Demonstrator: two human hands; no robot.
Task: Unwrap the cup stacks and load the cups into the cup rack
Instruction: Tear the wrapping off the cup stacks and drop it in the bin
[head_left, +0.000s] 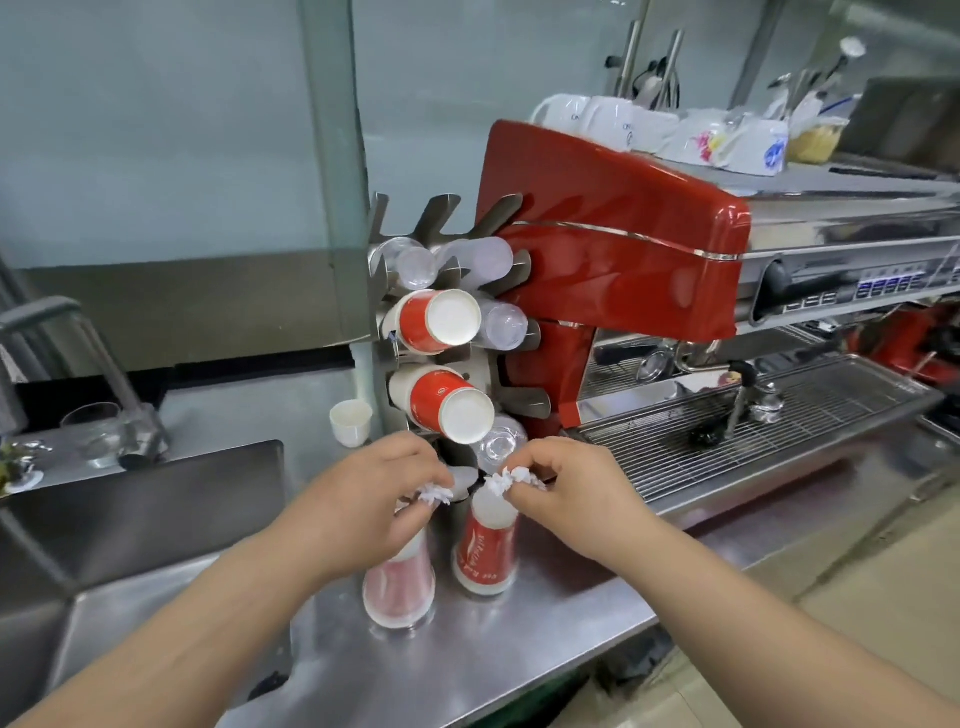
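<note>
Two plastic-wrapped stacks of red-and-white paper cups stand upside down on the steel counter. My left hand (382, 499) pinches the bunched white wrap at the top of the left stack (399, 587). My right hand (563, 496) pinches the twisted wrap end on top of the right stack (485, 551). Right behind them stands the metal cup rack (387, 270), holding two rows of red paper cups (434, 322) and several rows of clear plastic cups (501, 325) pointing toward me.
A red espresso machine (613, 234) with a drip grille (727, 426) fills the right side, with white mugs on top. A small white cup (351, 422) stands left of the rack. A sink (145, 519), tap and glass lie to the left.
</note>
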